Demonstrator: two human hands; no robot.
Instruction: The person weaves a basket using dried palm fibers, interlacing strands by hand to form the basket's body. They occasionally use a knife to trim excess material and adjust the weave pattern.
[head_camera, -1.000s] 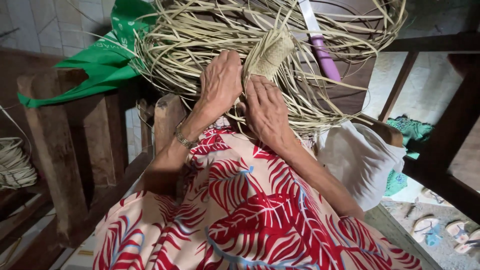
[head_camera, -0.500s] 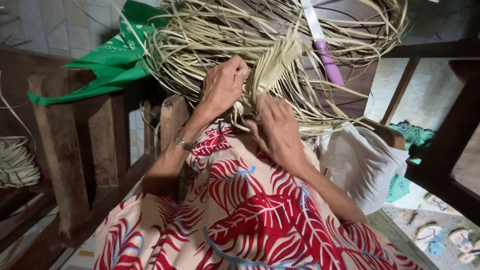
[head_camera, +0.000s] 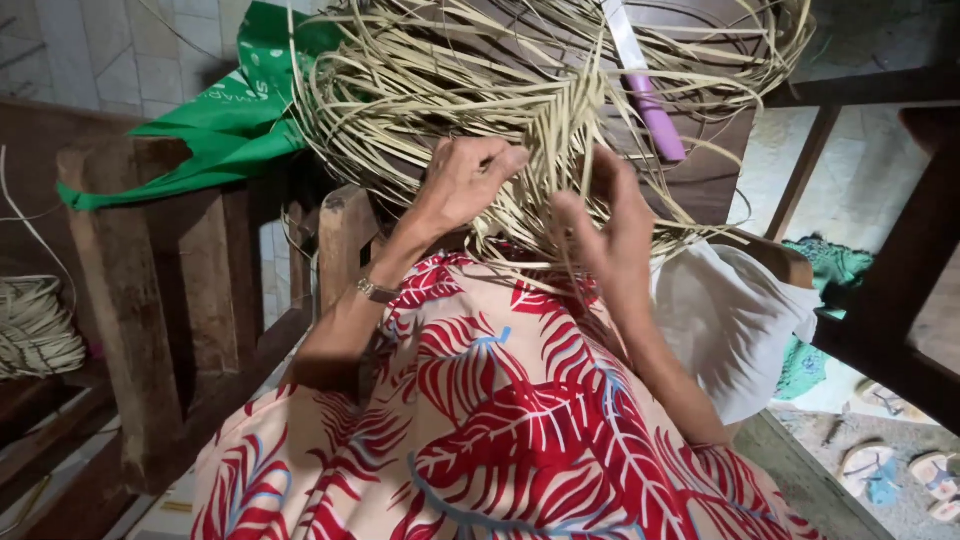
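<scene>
Having lifted off the woven patch, the right hand (head_camera: 610, 225) is hovering with fingers spread wide while the left hand (head_camera: 462, 180) is pinching the pale straw strips (head_camera: 540, 110) at twelve o'clock above the lap, where loose strands are likely slipping and unravelling.

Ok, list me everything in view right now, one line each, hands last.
pale straw strips: one tangled heap, tan, top centre.
knife: one, purple handle, on the heap, upper right.
green bag: one, upper left.
wooden rail: brown, left.
coiled strips: one bundle, tan, far left.
white cloth: one, right.
sandals: several, pale, floor, lower right.
patterned dress: red and cream, lap.
left hand: fingers in the strips.
right hand: fingers spread, by the strips.
</scene>
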